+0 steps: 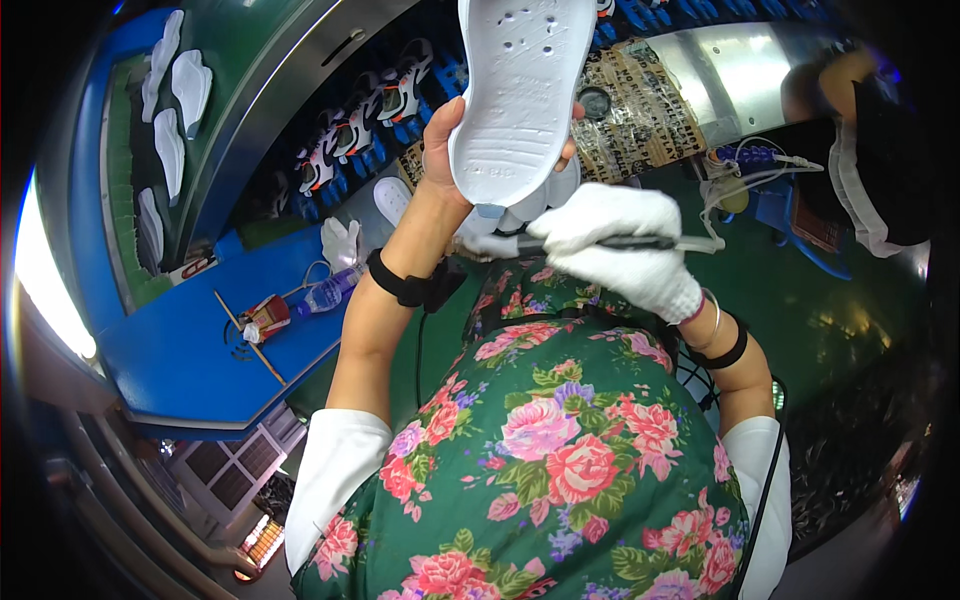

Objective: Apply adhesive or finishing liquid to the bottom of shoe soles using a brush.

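Observation:
A white shoe sole (pixel 515 120) is held upright by my bare left hand (pixel 443 148), thumb on its left edge and fingertips showing at its right edge. Just below its heel, a small blue-grey piece (pixel 490 211) sticks out. My right hand (pixel 622 245), in a white knitted glove, is wrapped round a dark-handled brush-like tool (pixel 640 242) with a pale tube at its rear end. The tool's front end points left beneath the sole and is smeared by motion. More pale soles (pixel 562 185) lie behind the raised sole, partly hidden by it.
Strappy white and dark shoes (pixel 400 95) stand along a blue rack beyond. A taped board (pixel 640 105) holds a round black piece. On the blue table (pixel 180 350) are a red box (pixel 266 318) and a bottle (pixel 325 293). White soles (pixel 170 155) lie far left; another person (pixel 850 90) is far right.

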A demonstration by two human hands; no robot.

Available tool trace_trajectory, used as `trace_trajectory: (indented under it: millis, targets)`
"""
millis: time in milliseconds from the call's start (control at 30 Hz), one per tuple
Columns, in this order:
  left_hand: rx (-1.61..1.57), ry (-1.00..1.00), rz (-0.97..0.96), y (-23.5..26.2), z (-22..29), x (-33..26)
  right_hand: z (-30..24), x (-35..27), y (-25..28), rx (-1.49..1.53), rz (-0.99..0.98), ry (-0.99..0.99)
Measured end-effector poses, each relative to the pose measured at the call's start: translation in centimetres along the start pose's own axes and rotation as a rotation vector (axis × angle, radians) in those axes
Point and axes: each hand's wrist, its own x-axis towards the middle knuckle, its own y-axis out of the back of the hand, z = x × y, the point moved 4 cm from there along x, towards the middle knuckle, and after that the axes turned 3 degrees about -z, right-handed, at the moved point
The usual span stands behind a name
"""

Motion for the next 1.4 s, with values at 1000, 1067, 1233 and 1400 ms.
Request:
trace_trajectory:
  millis: [1000,1067,1233,1400]
  targets:
    - [-0.31,-0.052,0.47,-0.3,-0.7,-1.3,-2.7,2.8,1.8,-0.716,-0.047,0.421]
    - [-0.323,-0.016,0.181,-0.1,-0.1,-1.1,-2.9,2.0,0.5,-0.657,-0.091,0.412]
    - [-0.183,0.044,-0.006,0.1,0.7,-0.4,-2.1,1.2,-0.6,-0.345,-0.156,0.211]
    - [-0.197,-0.003,0.012,-0.8,0.9,0.2,-0.3,1.7,1.6,0.153,0.156,-0.164]
